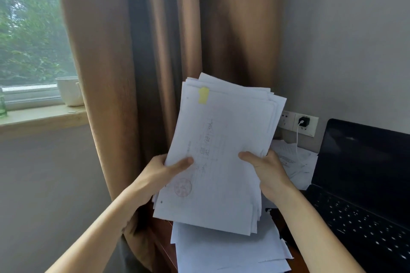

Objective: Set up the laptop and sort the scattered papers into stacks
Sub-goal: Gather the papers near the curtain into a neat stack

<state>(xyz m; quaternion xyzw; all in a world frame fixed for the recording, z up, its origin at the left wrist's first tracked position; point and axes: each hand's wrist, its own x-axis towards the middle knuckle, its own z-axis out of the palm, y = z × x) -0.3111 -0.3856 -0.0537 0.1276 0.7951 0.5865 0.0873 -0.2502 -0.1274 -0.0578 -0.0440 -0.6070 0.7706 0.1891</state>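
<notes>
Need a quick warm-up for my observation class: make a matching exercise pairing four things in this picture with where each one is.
Things:
1 mug
2 charger
3 laptop
4 paper stack

Places:
A held by left hand and right hand
B on the windowsill
C plugged into the wall socket
D open at the far right

Pairs: 1-B, 2-C, 3-D, 4-A

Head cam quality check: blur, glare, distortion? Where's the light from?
Head view: daylight from the window at left, trees outside hazy, washed out; wide-angle bends the curtain edge; laptop keys smear toward the lower right corner, screen dark with faint sheen; print on the paper stack, held by the left hand and right hand, too soft to read.
</notes>
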